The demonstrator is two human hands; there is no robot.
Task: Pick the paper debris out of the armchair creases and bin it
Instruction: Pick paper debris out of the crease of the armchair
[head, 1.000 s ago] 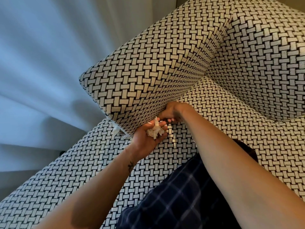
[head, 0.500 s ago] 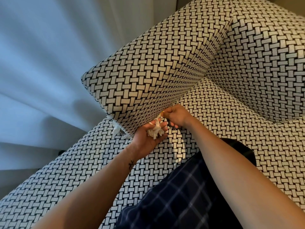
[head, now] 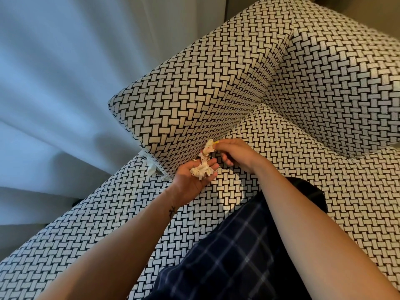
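Observation:
The armchair (head: pixel 205 87) is covered in a black-and-white woven pattern. My left hand (head: pixel 190 180) lies palm up over the seat, cupping a small wad of crumpled paper scraps (head: pixel 201 171). My right hand (head: pixel 234 154) sits just right of it and pinches a white scrap of paper (head: pixel 208 148) above the left fingers, close to the crease under the armrest. More white paper scraps (head: pixel 150 164) stick out of the crease at the armrest's front corner, left of my left hand.
A pale curtain (head: pixel 65 83) hangs along the left of the chair. My leg in dark checked fabric (head: pixel 238 256) rests on the seat cushion (head: pixel 303 169) at the bottom. The chair's backrest (head: pixel 346 72) rises at the upper right.
My right hand has come out of the crease under the armrest with a paper scrap and moved over my left hand. The left hand has stayed in place with its wad.

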